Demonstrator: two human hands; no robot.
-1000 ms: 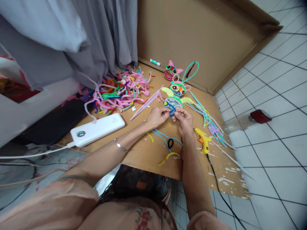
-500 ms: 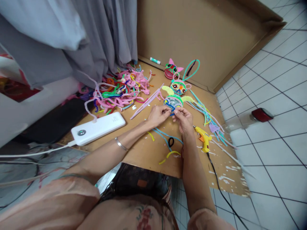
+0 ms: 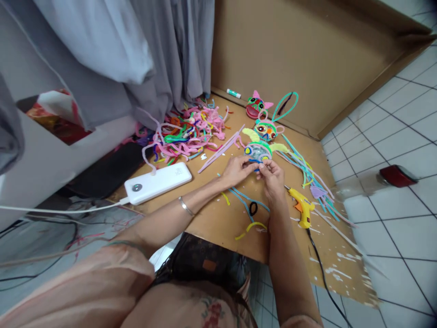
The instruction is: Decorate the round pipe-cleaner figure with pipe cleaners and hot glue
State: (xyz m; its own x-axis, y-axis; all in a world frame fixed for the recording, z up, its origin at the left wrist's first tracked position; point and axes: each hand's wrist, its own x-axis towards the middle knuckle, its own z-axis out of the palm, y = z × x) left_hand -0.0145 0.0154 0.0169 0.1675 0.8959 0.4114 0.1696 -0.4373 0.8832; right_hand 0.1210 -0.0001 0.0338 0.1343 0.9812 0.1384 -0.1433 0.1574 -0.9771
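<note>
My left fingers and right fingers pinch the blue pipe cleaner; it looks light, soft, easily bent, best held near its ends.

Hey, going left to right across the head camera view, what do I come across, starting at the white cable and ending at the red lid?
White cable, white power bank, your left hand, blue pipe cleaner, your right hand, yellow glue gun, red lid.
</note>
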